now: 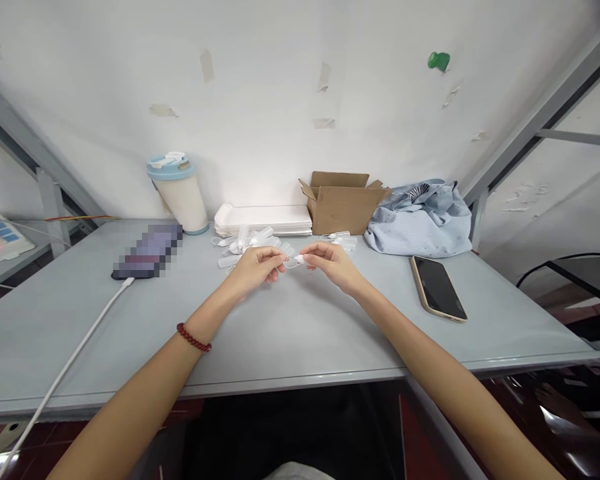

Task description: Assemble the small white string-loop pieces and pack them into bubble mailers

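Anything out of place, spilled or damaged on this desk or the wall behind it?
Nothing looks spilled. Ragged patches, perhaps old tape, mar the white wall. The pixelated phone can't be checked for damage; the white piece between left hand and right hand is too small to judge.

Grey table [300, 340] — lidded cup [183, 200] | cabled phone [150, 250] | white stack [267, 219] | clear pieces [243, 240], perhaps tubes | carton [347, 210] | cloth [423, 227] | second phone [439, 288]

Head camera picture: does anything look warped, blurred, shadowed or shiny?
Head view: wide-angle distortion probably makes the cup lean; head view: the left-side phone's screen is pixelated; head view: soft shadow on the table near the left hand and right hand, whose small white piece lacks clear detail; head view: bright glare at lower right.
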`<state>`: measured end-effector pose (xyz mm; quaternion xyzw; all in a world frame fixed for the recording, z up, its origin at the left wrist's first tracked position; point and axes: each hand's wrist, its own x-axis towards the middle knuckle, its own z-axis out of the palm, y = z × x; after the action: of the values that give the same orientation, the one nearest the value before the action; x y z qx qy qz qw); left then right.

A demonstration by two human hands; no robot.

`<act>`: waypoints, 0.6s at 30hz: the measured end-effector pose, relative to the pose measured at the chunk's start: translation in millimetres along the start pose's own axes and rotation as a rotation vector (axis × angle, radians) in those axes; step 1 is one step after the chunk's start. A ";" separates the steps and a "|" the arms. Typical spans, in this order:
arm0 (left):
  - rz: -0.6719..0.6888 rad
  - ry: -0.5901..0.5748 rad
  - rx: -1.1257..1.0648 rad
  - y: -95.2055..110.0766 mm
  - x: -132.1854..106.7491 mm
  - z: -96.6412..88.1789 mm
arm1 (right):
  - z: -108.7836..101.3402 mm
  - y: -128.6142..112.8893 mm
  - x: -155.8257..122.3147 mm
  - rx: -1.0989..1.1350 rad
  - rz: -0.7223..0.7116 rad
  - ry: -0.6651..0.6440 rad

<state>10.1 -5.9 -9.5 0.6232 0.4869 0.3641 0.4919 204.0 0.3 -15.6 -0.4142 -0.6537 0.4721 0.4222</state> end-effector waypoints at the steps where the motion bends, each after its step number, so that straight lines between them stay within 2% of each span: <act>1: -0.001 -0.002 -0.006 0.2 -0.1 0.1 | 0.1 -0.1 -0.1 0.004 0.001 0.003; 18: -0.033 -0.035 -0.094 3.9 -2.5 -0.9 | 0.9 -0.7 0.1 0.074 0.029 0.002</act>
<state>9.6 -8.2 -5.5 0.5977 0.4707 0.3673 0.5351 203.0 0.0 -15.2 -0.4081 -0.6293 0.5017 0.4310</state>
